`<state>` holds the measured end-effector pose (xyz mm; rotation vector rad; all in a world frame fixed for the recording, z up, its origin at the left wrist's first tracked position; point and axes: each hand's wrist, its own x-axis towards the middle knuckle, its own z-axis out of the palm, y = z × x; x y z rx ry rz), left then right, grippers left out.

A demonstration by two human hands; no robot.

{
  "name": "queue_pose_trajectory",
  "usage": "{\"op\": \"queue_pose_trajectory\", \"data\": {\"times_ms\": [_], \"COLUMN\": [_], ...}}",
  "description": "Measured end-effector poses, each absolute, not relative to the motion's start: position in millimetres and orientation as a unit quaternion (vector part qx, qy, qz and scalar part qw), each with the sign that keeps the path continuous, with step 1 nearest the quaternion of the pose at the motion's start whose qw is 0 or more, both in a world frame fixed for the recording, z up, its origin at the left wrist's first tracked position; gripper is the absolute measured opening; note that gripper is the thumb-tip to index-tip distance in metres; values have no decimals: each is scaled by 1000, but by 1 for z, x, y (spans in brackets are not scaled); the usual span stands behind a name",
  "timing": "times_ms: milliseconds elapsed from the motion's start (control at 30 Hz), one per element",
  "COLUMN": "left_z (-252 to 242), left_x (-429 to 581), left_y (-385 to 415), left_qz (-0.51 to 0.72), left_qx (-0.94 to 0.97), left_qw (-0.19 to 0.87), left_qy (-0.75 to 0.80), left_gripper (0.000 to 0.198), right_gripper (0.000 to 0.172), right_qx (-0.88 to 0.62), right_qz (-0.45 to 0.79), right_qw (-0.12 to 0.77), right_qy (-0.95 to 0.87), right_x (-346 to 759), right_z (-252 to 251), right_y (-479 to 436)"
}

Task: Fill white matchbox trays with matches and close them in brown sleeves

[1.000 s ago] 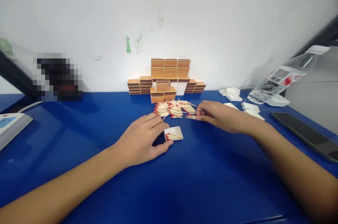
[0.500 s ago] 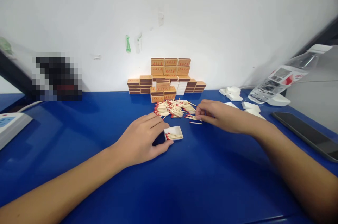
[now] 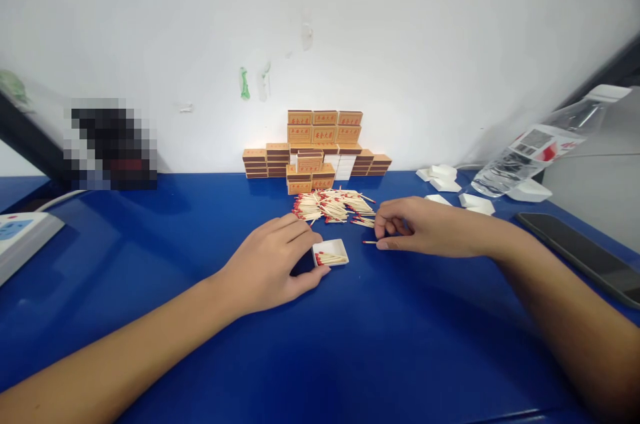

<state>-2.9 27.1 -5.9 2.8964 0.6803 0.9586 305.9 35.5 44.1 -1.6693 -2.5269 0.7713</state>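
A small white matchbox tray [image 3: 339,247] with several red-tipped matches [image 3: 330,259] in it rests on the blue table. My left hand [image 3: 280,261] grips the tray's left end between thumb and fingers. To the right of the tray, my right hand [image 3: 407,227] pinches a single match [image 3: 370,242] near the tabletop, its red head pointing left. Behind both hands lies a loose pile of matches [image 3: 333,204], with a few strays at its right side by my right fingers.
Stacked matchboxes [image 3: 324,135] stand against the wall behind the pile. White folded pieces [image 3: 443,179], a clear plastic bottle [image 3: 540,144] and a dark phone [image 3: 580,257] are on the right. At the left edge sits a white power strip [image 3: 30,241]; a blurred dark object [image 3: 113,147] is behind it.
My right hand has moved slightly toward me, and the single match now sits in its fingertips, away from the pile. The left hand and the tray have stayed in place.
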Motion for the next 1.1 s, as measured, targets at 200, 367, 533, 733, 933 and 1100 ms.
{"op": "queue_pose_trajectory", "data": {"times_ms": [200,367,533,733,933,1100], "left_z": [-5,-5,-5,-5,-6,-5], "left_x": [-2,-2,-2,-2,-3,-3], "left_y": [27,28,28,27,28,28], "left_qz": [303,302,304,306,303,306], "left_qx": [927,927,927,927,927,927], "left_qw": [7,7,7,8,8,10], "left_qy": [222,223,219,219,219,216], "left_gripper": [21,21,21,21,20,20], "right_gripper": [30,28,30,27,30,32], "right_qx": [-527,-541,-541,-562,-556,-544], "right_qz": [197,119,144,152,163,149], "right_qw": [53,83,65,36,29,52], "right_qy": [-825,-828,-826,-813,-815,-824], "right_x": [303,304,308,320,313,306], "right_z": [34,27,27,29,30,31], "right_y": [41,45,48,50,47,46]}}
